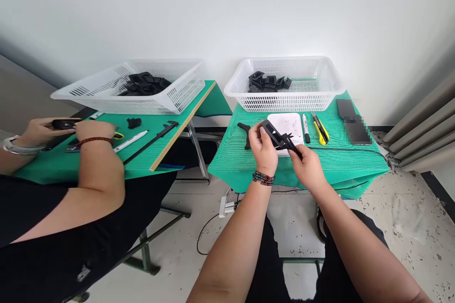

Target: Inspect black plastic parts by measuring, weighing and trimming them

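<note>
My left hand [263,149] is closed around a black plastic part [272,133] with an opening in it, held tilted above the table. A black caliper [292,146] is gripped in my right hand [307,166], and its jaws are up against the plastic part. Whether the jaws touch it, I cannot tell. Beneath both lies a white tray [284,120] with dark shavings on it. A dark handle-shaped piece [245,133] rests on the green cloth left of my left hand. Right of the tray are a marker [305,129] and a yellow utility knife [321,130].
A white basket [287,102] with several black parts stands at the back. A phone-like dark slab [357,131] and a cable are at the right. On the neighbouring table [199,118], a co-worker's hands [94,130] work beside another basket [177,94], a marker and a caliper [151,142].
</note>
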`<state>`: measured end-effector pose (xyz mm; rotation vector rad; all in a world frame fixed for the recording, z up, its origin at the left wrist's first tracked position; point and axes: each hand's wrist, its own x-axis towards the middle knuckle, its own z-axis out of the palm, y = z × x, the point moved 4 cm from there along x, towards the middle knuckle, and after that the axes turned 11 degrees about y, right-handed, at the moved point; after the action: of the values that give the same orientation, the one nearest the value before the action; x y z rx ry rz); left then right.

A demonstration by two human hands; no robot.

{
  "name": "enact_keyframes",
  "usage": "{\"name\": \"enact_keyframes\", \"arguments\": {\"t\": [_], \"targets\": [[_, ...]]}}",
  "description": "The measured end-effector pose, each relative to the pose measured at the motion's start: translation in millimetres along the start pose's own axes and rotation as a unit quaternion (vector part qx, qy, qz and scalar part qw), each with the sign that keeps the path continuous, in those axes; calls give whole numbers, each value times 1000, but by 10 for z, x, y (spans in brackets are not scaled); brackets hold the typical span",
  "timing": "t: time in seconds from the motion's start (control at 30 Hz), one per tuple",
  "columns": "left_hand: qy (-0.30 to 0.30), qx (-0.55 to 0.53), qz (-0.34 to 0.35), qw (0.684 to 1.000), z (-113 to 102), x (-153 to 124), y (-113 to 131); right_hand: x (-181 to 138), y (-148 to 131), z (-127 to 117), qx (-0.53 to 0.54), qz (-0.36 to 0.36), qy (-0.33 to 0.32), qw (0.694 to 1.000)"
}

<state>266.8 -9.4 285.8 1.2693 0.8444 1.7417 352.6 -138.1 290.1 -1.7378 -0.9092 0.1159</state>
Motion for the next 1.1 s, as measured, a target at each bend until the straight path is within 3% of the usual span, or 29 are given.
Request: {"name": "enact_keyframes", "arguments": {"t": [0.27, 0.4, 0.63, 1.1], "targets": [[-23, 14, 1, 1000, -1, 61, -27, 39, -25, 83, -15, 4, -40, 999], [-12, -3, -33, 999, 5, 77, -86, 72, 3, 95, -2, 19, -53, 998], [-4, -11, -46, 999, 13, 66, -109, 47, 41, 117, 109, 135, -126, 977], [-30, -21, -17, 999, -62, -37, 33, -28, 100, 17, 76, 96, -50, 991]]}}
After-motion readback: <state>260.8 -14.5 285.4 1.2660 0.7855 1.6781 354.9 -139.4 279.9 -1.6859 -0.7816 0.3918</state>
